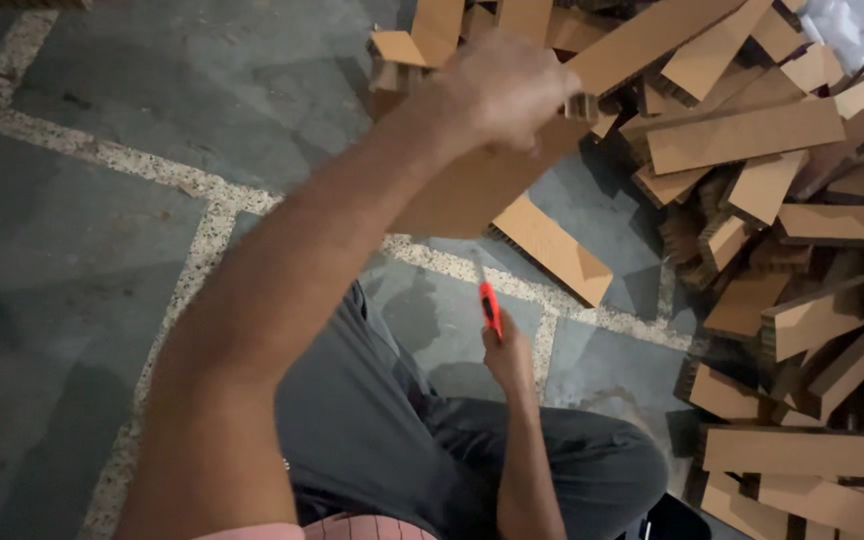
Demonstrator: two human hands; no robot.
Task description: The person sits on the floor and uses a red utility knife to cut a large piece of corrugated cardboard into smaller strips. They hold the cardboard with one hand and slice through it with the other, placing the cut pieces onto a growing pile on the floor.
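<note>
A large cardboard piece (472, 185) is gripped by the closed left hand (502, 90), lifted above the floor (82, 250). A red cutter (490, 308) is held in the right hand (508, 358). Many cut strips (802, 250) are already piled alongside; this piece seems not yet cut.

Left hand (502, 88) motion-blurred, its fingers indistinct, covering part of the cardboard piece (472, 180) it grips, blade of the red utility knife (490, 306) too small to make out, cardboard strip pile (802, 200) cut off by top, right and bottom edges.
</note>
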